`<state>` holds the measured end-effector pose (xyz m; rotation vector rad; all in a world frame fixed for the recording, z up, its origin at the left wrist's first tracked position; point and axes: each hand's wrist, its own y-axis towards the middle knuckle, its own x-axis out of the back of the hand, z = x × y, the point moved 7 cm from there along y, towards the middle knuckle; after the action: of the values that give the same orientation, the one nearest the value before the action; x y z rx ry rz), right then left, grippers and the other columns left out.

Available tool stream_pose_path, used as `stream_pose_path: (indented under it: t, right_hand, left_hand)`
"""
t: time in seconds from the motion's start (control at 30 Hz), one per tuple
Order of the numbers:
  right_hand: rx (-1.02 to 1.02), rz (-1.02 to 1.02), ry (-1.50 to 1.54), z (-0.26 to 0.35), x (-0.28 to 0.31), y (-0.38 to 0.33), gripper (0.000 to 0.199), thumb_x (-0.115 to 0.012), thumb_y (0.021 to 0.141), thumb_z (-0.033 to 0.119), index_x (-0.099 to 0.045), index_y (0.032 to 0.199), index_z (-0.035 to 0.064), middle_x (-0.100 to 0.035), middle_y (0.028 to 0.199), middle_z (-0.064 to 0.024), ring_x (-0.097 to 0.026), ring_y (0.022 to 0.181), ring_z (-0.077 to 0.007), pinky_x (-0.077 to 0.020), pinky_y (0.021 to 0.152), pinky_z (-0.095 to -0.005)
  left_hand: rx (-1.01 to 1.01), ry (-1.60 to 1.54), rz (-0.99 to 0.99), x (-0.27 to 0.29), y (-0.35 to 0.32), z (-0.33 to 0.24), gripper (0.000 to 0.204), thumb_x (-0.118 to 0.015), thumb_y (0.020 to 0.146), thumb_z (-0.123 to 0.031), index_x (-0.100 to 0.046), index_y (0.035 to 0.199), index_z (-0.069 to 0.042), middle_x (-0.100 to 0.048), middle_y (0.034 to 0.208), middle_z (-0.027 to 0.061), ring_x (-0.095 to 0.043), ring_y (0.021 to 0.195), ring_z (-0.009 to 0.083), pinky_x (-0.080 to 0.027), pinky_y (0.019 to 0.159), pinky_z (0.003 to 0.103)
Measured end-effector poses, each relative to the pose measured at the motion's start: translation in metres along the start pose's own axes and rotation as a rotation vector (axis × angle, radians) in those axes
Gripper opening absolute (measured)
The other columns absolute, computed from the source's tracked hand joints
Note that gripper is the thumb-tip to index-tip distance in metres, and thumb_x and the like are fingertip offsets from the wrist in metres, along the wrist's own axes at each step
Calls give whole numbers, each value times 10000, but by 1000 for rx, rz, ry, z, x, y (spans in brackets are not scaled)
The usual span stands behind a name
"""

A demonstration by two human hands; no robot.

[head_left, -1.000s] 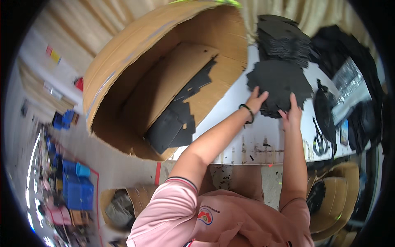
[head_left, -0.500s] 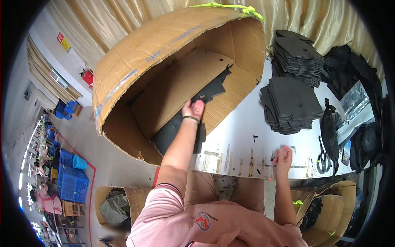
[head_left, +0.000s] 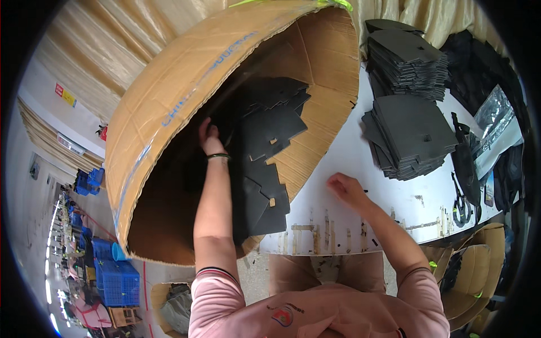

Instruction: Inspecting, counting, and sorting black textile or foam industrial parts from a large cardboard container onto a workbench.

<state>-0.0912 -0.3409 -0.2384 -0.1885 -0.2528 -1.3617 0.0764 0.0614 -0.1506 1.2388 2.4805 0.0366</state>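
Observation:
My left hand [head_left: 212, 139] reaches into the large cardboard box [head_left: 169, 79], fingers apart in the shadow beside flat black foam-like sheets [head_left: 273, 135]. I see nothing held in it; whether its fingertips touch anything is too dark to tell. The sheets have notches and small square holes, and they overlap along the box's inner side. My right hand [head_left: 347, 190] hovers at or just above the white table [head_left: 315, 197], between the box and a stack of similar black sheets [head_left: 411, 132]. Its fingers are curled inward, hiding whatever they may hold.
Behind the nearer stack rises another stack of black sheets [head_left: 406, 62]. Scissors [head_left: 461, 208], a clear plastic bag [head_left: 496, 115] and black fabric [head_left: 470, 62] lie at the right. An open carton [head_left: 470, 276] stands below the table's right end. Blue crates [head_left: 117, 281] are on the floor far left.
My left hand has moved left and deeper into the box. The brown cardboard panel that covered the black sheets no longer shows, exposing more of them. My right hand has moved left and farther from me.

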Motion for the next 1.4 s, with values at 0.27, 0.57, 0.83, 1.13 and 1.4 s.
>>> stream_pose_path:
  t: [0.27,0.57,0.83,1.13,1.4]
  right_hand:
    - [71,4,804,-28,-21,192,103,-524,898,109,-523,796,93,-466,673,19,-431,617,-95,-395,558,-237]
    - [-380,-104,943,-77,-5,319,247,-604,898,258,-535,1001,45,-544,804,-40,-528,682,-127,-444,527,-260]
    - [-504,-170,476,-45,-8,343,586,-605,846,520,-564,1079,-16,-604,819,-83,-568,641,-163,-485,543,-281]
    - [-394,-164,381,-18,-52,359,424,-743,765,339,-632,808,-67,-619,685,-160,-583,540,-242,-447,468,-389]
    - [-327,-309,810,-45,-68,324,301,-677,806,86,-583,1047,-66,-653,918,-167,-625,787,-260,-496,715,-393]
  left_hand:
    - [-210,499,48,65,157,0,348,-606,867,-127,-571,1204,-46,-574,1209,69,-509,1119,194,-394,967,339]
    - [267,794,117,6,161,43,818,-495,841,-612,-290,1443,-96,-274,1492,82,-253,1356,250,-200,1111,418]
    - [261,1101,271,21,210,110,994,-448,769,-761,-188,1484,-121,-165,1541,70,-165,1405,277,-162,1127,456]
    - [172,1447,440,50,214,140,1090,-402,719,-833,-157,1485,-98,-132,1549,74,-155,1412,280,-157,1131,457]
    - [513,1315,523,28,185,144,1030,-428,736,-806,-215,1474,-120,-176,1536,98,-169,1409,296,-170,1128,457]
